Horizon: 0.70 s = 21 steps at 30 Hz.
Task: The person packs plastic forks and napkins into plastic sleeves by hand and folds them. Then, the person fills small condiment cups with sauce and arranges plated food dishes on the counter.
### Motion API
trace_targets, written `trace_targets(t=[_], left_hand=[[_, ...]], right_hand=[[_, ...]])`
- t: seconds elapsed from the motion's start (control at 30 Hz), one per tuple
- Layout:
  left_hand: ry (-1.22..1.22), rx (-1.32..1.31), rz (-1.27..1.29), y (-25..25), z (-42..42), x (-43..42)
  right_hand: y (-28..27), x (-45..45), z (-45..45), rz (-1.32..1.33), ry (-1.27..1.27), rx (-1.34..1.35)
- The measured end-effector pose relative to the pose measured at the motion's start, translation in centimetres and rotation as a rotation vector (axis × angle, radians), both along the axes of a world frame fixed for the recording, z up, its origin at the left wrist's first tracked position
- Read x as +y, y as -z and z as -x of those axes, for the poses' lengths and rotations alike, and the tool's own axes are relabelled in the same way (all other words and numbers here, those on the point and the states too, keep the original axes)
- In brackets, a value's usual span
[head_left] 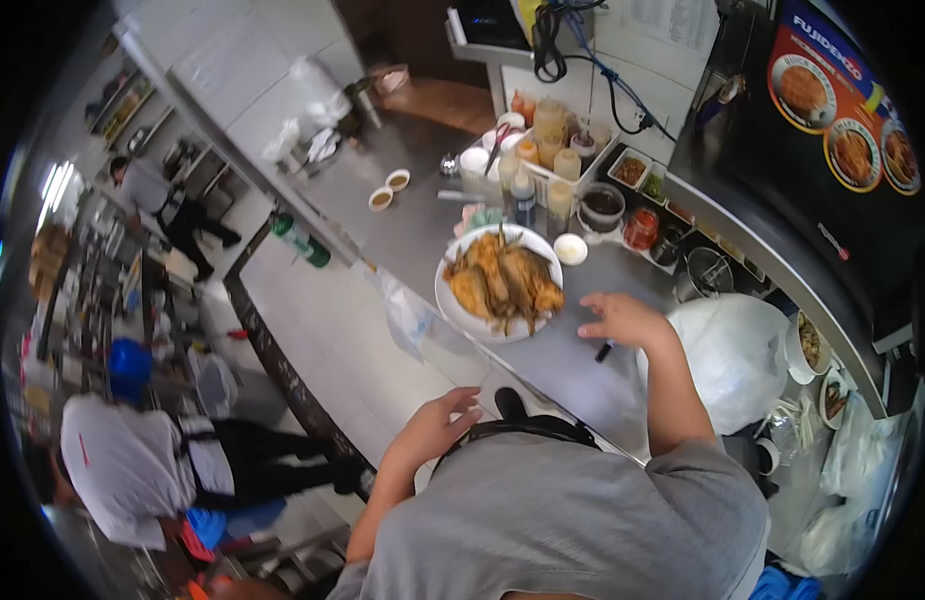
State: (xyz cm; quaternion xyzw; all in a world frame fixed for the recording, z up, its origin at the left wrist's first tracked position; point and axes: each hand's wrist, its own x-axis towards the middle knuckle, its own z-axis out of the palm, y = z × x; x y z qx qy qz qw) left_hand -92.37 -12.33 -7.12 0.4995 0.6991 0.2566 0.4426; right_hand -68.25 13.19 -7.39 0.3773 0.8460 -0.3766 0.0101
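Note:
A white oval plate [448, 305] piled with golden-brown fried fish [503, 278] sits on the steel counter near its front edge. My right hand [623, 322] hovers just right of the plate, its fingers apart and holding nothing. Beneath it on the counter lies a small black object [605, 350], partly hidden. A small white cup of pale sauce [571, 249] stands at the plate's upper right. My left hand [438, 425] is in front of my waist, away from the counter, fingers loosely stretched out with nothing in them.
Squeeze bottles [560, 200] crowd a bin behind the plate. Two small sauce cups [381, 198] stand farther left. A large white plastic bag [728, 360] bulges on the right, below a black appliance [813, 150]. Two people [128, 460] work across the aisle; a green cylinder [301, 240] stands there.

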Motion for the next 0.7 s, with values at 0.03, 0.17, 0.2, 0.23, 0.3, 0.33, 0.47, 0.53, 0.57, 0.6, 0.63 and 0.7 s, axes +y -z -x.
trace_targets(t=[0.03, 0.17, 0.2, 0.23, 0.3, 0.33, 0.47, 0.53, 0.57, 0.6, 0.63, 0.7], left_hand=[[-0.022, 0.040, -0.020, 0.3, 2.1, 0.7], [-0.232, -0.056, -0.106, 2.0, 9.6, 4.5], [-0.298, -0.072, -0.142, 2.5, 10.8, 5.6], [-0.299, -0.139, -0.159, 2.7, 11.7, 7.0], [-0.302, -0.268, -0.193, 3.3, 13.7, 9.8], [-0.224, -0.256, -0.182, 3.7, 14.9, 11.7], [-0.040, -0.200, -0.193, 4.6, 19.7, 20.2], [0.019, -0.114, -0.272, 6.1, 23.0, 26.1], [0.043, -0.052, -0.322, 7.0, 24.3, 29.0], [0.055, 0.044, -0.367, 7.1, 25.1, 32.1], [0.072, 0.136, -0.410, 7.1, 25.7, 35.2], [0.156, 0.255, -0.585, 7.2, 26.1, 41.1]], right_hand=[[2.0, 2.8, 1.4, -0.124, 0.020, 0.006], [2.5, 12.7, 4.9, -0.362, 0.397, 0.109], [3.3, 15.8, 4.6, -0.434, 0.526, 0.144], [2.9, 18.5, 4.5, -0.397, 0.688, 0.043], [2.9, 22.6, 3.4, -0.470, 0.918, -0.103], [3.0, 24.4, 2.9, -0.472, 1.013, -0.217], [5.5, 28.6, 2.5, -0.303, 1.032, -0.385], [9.7, 31.3, 1.0, -0.385, 0.964, -0.377], [9.2, 31.9, 1.5, -0.339, 0.962, -0.405], [8.7, 32.1, 1.7, -0.289, 0.962, -0.440], [8.7, 32.2, 1.7, -0.189, 1.056, -0.388], [9.5, 33.4, 1.5, 0.041, 1.337, -0.185]])
